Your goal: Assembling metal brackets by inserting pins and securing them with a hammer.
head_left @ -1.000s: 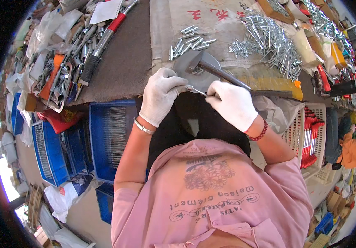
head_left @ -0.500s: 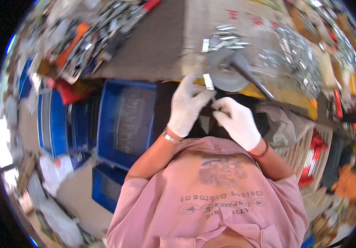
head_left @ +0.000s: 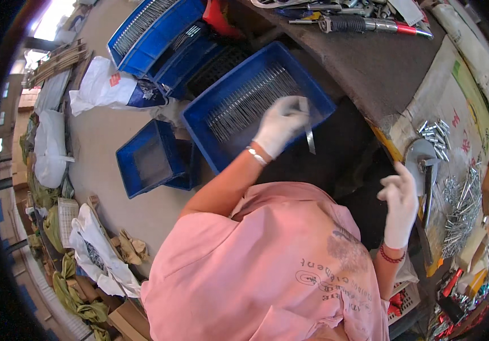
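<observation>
head view: left hand holds one metal strip near one bin.

Slender metal piece, one: bright, silvery, narrow and strip-like in outline; blurred, so exact shape and end details cannot be read. Gripped near its upper end by the fingers of the gloved left hand; lower end free, hanging slightly aslant, crossing the bin's near rim in the view.

Metal rods, many: thin, silvery, of like form, laid close side by side in a long, orderly row; brighter ends aligned along the far side.

Plastic bin, one: blue, rectangular, open-topped, deep-walled; upright, set obliquely in the view; holds the rods, with the left hand over its near side.
</observation>
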Tool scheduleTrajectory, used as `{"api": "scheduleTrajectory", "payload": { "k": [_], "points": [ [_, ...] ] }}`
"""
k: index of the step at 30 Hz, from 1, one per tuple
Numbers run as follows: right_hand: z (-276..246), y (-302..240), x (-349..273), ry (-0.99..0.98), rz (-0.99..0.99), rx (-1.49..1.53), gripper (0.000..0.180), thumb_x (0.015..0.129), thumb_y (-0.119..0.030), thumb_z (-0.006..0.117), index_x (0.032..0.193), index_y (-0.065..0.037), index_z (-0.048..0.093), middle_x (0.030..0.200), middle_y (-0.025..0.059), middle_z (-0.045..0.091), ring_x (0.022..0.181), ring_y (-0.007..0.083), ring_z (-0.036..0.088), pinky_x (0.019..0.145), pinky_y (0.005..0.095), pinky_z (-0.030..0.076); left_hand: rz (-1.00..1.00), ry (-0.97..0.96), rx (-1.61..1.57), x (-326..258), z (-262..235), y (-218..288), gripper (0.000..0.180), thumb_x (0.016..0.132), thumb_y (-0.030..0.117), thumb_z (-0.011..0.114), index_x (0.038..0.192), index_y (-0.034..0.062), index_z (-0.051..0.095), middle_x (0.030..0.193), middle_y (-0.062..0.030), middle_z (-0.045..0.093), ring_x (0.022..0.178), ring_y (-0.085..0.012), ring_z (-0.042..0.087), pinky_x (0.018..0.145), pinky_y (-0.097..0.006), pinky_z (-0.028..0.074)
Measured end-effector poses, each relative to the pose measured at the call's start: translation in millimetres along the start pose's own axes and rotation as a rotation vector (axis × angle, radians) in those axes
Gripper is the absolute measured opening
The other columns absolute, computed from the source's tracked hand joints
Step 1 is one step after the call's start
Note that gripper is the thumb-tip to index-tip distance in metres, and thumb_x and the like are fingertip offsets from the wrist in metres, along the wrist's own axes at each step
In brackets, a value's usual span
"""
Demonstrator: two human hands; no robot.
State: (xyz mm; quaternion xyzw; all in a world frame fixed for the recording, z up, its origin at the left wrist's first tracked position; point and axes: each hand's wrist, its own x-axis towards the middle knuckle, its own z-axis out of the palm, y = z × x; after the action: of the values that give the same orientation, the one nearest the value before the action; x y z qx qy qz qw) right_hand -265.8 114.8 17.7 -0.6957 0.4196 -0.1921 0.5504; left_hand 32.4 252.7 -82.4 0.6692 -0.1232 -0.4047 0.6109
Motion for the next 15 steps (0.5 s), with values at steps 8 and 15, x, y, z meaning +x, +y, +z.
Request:
{"api": "scheduleTrajectory", "payload": {
  "k": [8,15],
  "points": [
    [-25.0,0.6,-3.1,0.100,0.057,0.025,0.045,0.106,-0.012,0.055,0.149,0.001,0.055,0.101,0.0062,0.067,0.076,0.0084,0.059,0.074,0.0235,0.050,-0.163,0.664,0.347,50.8,-201.3,-130.6,0.055,0.080,0.010,0.086,0.129,-0.0078,0.069,0.118,-0.0163,0.076,0.104,-0.0255,0.073,0.093,-0.036,0.057],
    [-28.3,1.6,-13.2,0.087,0.074,0.039,0.045,0.106,-0.015,0.055,0.147,0.004,0.056,0.099,0.0058,0.066,0.075,0.0093,0.060,0.074,0.0247,0.049,-0.096,0.609,0.772,112.1,-240.8,-183.3,0.046,0.084,0.014,0.082,0.126,-0.0010,0.072,0.125,-0.0208,0.076,0.115,-0.0371,0.072,0.099,-0.042,0.055]
  ]
}}
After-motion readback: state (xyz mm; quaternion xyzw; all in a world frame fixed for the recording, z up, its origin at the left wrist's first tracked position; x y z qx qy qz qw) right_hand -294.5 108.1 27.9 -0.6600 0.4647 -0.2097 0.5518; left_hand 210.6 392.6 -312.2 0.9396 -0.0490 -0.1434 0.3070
